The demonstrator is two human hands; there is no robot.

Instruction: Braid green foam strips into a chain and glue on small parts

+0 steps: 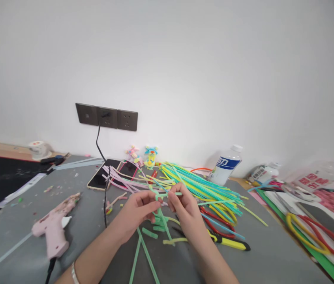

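Note:
My left hand (143, 205) and my right hand (184, 202) meet over the middle of the grey table. Between pinched fingertips they hold a light green pipe cleaner (163, 195), its right end poking out past my right fingers. Other green pipe cleaner pieces (149, 233) lie just below my hands, some short, some long and crossed. A yellow utility knife (232, 242) rests to the right, partly behind my right wrist. Close by are red-handled scissors (218, 228), half covered by a pile of yellow, green and blue pipe cleaners (202, 185).
A pink glue gun (55, 227) lies at left, glue stick sticking out behind. A black cord (106, 197) hangs from the wall socket (107, 117) across a phone (103, 174). Two small figures (151, 157) and a bottle (225, 165) stand near the wall. More scissors (318, 236) lie far right.

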